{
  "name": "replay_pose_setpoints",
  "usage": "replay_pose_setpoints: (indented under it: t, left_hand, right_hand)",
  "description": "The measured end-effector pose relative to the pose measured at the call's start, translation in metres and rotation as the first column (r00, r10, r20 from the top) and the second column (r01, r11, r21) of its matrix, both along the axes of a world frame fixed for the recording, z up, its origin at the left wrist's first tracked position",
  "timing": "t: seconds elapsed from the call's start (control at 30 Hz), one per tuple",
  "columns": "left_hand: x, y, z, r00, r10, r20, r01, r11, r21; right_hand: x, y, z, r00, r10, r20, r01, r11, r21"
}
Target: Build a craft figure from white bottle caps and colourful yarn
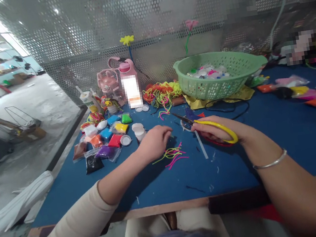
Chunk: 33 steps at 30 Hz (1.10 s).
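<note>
My right hand [213, 127] grips a pair of scissors [184, 119] with yellow and red handles, their dark blades pointing left and away from me. My left hand [156, 142] is closed in a pinch left of the blade tips; whatever its fingertips hold is too small to make out. Just in front of the left hand lies a small loose pile of yellow and pink cord pieces [175, 153]. A white tub [139, 131] stands beside the left hand. Below the scissors, a translucent strip [201, 145] rests on the blue table [163, 191].
Bags of coloured clay [107, 136] cover the table's left side. Behind are a pink bottle [125, 70], tangled yarn [162, 94] and a green basket [215, 86] of small packets. A perforated metal panel [150, 24] rises at the back. More coloured bags [299, 91] lie at right.
</note>
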State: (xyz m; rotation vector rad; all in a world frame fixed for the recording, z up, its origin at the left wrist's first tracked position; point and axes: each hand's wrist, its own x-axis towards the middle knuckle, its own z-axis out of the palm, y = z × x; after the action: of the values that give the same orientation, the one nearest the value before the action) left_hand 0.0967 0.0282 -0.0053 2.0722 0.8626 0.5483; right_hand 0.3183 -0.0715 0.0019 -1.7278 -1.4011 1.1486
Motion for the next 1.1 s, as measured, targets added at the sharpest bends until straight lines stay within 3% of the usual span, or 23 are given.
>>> replay_pose_setpoints:
  t: [0.2, 0.37, 0.5, 0.63, 0.73, 0.97, 1.1]
  left_hand:
    - [0.058, 0.036, -0.013, 0.968, 0.246, 0.043, -0.247, 0.969, 0.019]
    - [0.082, 0.050, -0.021, 0.972, 0.231, 0.040, -0.227, 0.971, -0.074]
    - [0.056, 0.027, -0.016, 0.995, 0.083, 0.048, -0.076, 0.990, -0.120]
    - [0.007, -0.003, -0.016, 0.998, -0.052, 0.027, 0.053, 0.997, -0.056]
    - [-0.020, -0.016, -0.022, 0.992, -0.125, -0.007, 0.125, 0.992, -0.006]
    - [-0.043, -0.020, -0.022, 0.979, -0.197, -0.047, 0.200, 0.977, 0.076]
    - [-0.046, -0.021, -0.031, 0.981, -0.154, -0.121, 0.177, 0.962, 0.209]
  right_hand:
    - [-0.004, 0.005, 0.004, 0.960, -0.224, -0.169, 0.252, 0.953, 0.166]
    - [-0.004, 0.007, 0.005, 0.919, -0.277, -0.282, 0.346, 0.908, 0.237]
    - [-0.001, 0.005, 0.006, 0.928, -0.286, -0.239, 0.344, 0.903, 0.258]
    - [-0.001, 0.001, 0.009, 0.968, -0.250, 0.009, 0.235, 0.922, 0.309]
    - [-0.006, 0.001, 0.013, 0.974, -0.206, 0.090, 0.168, 0.934, 0.316]
    - [-0.031, 0.004, 0.039, 0.966, -0.171, 0.194, 0.098, 0.936, 0.338]
    - [-0.048, -0.012, 0.037, 0.942, -0.223, 0.249, 0.141, 0.940, 0.311]
